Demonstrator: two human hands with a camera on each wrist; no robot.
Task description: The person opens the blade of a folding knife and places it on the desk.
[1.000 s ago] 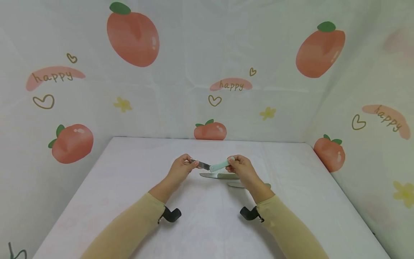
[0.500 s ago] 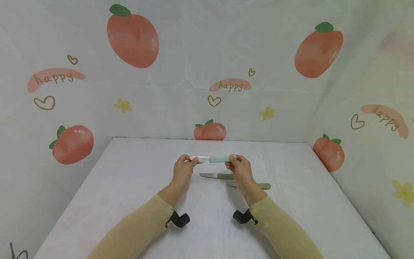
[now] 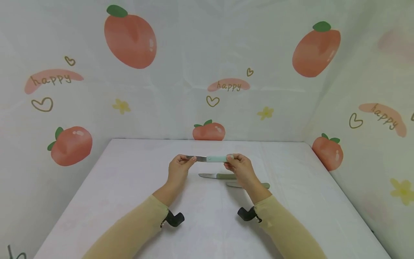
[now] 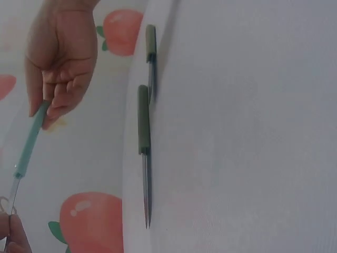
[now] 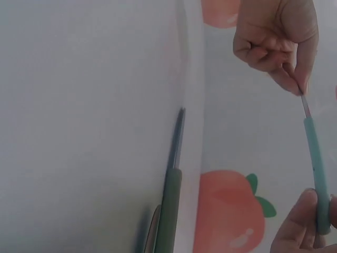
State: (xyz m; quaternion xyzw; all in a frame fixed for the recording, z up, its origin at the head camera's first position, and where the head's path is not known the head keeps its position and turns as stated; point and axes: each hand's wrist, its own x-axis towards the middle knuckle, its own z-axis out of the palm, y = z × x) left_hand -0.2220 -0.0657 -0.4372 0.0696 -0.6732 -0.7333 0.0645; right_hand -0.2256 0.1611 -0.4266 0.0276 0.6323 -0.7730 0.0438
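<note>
- Head view: small knife with mint handle (image 3: 216, 158) held level in the air above the tabletop (image 3: 129, 187), between both hands.
- Left hand (image 3: 179, 168): fingers pinch the bare blade near its tip; the right wrist view shows the same pinch on the metal (image 5: 304, 105).
- Right hand (image 3: 239, 168): fingers clenched round the butt end of the mint handle; the left wrist view shows the handle poking out from under the curled fingers (image 4: 58, 100).
- Two more knives with grey-green handles lie flat on the tabletop just behind and below the mint knife: nearer-to-wall knife (image 3: 217, 176), other knife (image 3: 248, 185) partly hidden by the right wrist. Neither is touched.
- Peach-print backdrop (image 3: 207, 72) stands behind the mint knife and on both sides.
- Handling, as judged: mint knife looks light, thin and stiff; blade is smooth metal, likely slippery and sharp along the edge, so the pinch belongs on the flats or spine. Handle is the safe hold, with a full wrap of the fingers.
</note>
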